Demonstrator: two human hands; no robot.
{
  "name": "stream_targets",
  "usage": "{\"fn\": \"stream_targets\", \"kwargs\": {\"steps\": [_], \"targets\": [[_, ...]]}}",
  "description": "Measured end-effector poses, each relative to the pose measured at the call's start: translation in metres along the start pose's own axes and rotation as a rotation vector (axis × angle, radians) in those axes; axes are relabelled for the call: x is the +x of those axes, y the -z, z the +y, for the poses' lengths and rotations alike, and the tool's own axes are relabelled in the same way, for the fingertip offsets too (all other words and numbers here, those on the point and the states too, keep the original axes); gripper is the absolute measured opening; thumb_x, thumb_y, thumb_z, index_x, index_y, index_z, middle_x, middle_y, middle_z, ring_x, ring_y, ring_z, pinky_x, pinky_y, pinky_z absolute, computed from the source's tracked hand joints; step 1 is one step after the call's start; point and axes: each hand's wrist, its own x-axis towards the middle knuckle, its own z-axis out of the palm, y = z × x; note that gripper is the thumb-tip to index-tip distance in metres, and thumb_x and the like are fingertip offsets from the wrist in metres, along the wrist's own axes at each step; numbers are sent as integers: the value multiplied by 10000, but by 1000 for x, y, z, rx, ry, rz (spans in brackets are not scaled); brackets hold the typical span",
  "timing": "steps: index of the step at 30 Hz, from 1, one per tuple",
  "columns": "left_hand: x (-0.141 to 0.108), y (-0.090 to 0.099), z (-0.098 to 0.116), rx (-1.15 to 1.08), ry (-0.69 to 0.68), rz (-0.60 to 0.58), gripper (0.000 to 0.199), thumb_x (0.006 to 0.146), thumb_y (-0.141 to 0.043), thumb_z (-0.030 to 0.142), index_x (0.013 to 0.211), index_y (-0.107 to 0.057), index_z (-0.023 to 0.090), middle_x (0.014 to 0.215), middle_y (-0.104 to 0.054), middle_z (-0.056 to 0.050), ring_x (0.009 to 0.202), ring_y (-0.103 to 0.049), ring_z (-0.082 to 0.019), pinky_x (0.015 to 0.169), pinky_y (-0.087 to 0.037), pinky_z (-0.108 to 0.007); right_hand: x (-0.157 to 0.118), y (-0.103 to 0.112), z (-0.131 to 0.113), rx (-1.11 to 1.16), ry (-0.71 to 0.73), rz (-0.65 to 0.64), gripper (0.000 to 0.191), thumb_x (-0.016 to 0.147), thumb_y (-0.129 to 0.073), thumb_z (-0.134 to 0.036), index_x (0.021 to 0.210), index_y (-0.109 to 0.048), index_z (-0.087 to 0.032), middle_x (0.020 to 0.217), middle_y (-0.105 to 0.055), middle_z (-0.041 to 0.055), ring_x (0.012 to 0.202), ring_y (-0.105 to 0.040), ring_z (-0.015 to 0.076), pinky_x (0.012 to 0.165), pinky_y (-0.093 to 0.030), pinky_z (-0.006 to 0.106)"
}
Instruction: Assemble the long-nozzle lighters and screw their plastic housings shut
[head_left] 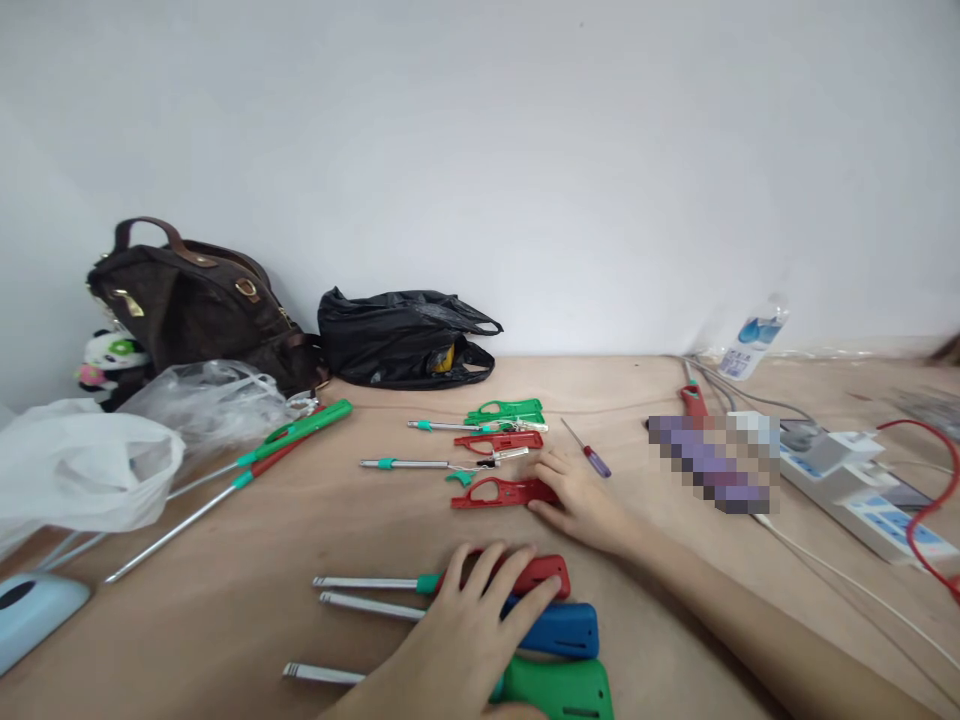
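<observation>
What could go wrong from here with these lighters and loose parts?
The left grip spreads over the red lighter and blue lighter, so shifting one might push the other.
The right grip is at a red shell close to a metal rod with exposed wires; a nudge could snag those.
The screwdriver lies loose nearby and may get knocked.

I look out on an ordinary room, home or office I can't tell, with small repair-bench work on a tan worktop (225, 625) against a plain white wall (525, 180). A dark brown handbag (195, 310) and clear plastic water bottle (754, 340) look everyday; a purple-handled screwdriver (598, 462) and opened red plastic casing (514, 492) suggest bench work.
</observation>
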Motion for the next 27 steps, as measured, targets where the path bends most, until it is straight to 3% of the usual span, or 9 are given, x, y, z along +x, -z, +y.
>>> {"fn": "stream_targets", "kwargs": {"steps": [4, 7, 9, 12, 16, 19, 22, 27], "targets": [[7, 14, -6, -43, 25, 77, 650, 867, -527, 612, 1372, -438, 213, 1360, -516, -117, 1222, -441, -338, 1034, -315, -515, 1, 2, 7, -18, -20, 38, 217, 883, -560, -193, 1099, -571, -188, 1109, -590, 110, 1090, -511, 264, 931, -436, 458], [14, 25, -24, -30, 100, 206, 261, 895, -575, 330, 1119, -576, 195, 1195, -601, -92, 1143, -496, -291, 978, -362, -462, 5, 6, 15, -7, -75, 106, 175, 882, -524, -131, 1041, -584, -176, 1081, -606, 107, 1045, -535, 242, 904, -450, 421], [18, 29, -42, -4, 208, 266, 49, 861, -558, 189, 905, -575, 179, 1002, -632, -63, 972, -560, -251, 855, -419, -401, 9, 9, 21, -27, -109, 119, 153, 874, -506, -95, 976, -592, -171, 1013, -623, 94, 973, -553, 226, 852, -467, 383], [23, 32, -70, 34, 346, 326, 133, 813, -572, 117, 713, -511, 178, 851, -626, -31, 866, -569, -225, 757, -415, -336, 18, 15, 27, -161, -138, 91, 163, 863, -499, -63, 912, -609, -173, 931, -634, 71, 904, -559, 209, 811, -464, 336], [28, 30, -93, 2, 350, 277, 158, 820, -577, 113, 679, -541, 177, 786, -639, -13, 780, -585, -199, 686, -406, -290, 34, 18, 36, -372, -150, 30, 209, 869, -477, -34, 929, -641, -150, 962, -637, 100, 923, -539, 227, 831, -438, 345], [33, 29, -93, 41, 266, 296, 159, 880, -510, 104, 771, -602, 173, 858, -655, -38, 863, -601, -208, 768, -438, -305, 45, 15, 44, -398, -130, -4, 164, 863, -534, -62, 942, -654, -141, 978, -630, 114, 954, -524, 242, 835, -429, 348], [40, 28, -84, 119, 172, 273, 28, 866, -608, 160, 883, -627, 171, 1001, -632, -69, 1000, -572, -243, 855, -449, -348, 50, 8, 49, -410, -112, -28, 100, 853, -591, -110, 915, -660, -148, 963, -619, 114, 983, -512, 248, 846, -419, 349], [47, 22, -77, 265, 84, 208, 42, 835, -669, 165, 854, -633, 152, 990, -614, -74, 989, -557, -252, 856, -461, -376, 51, 3, 50, -382, -96, -13, 92, 868, -559, -118, 852, -640, -159, 942, -600, 110, 958, -505, 245, 848, -410, 358]]}}
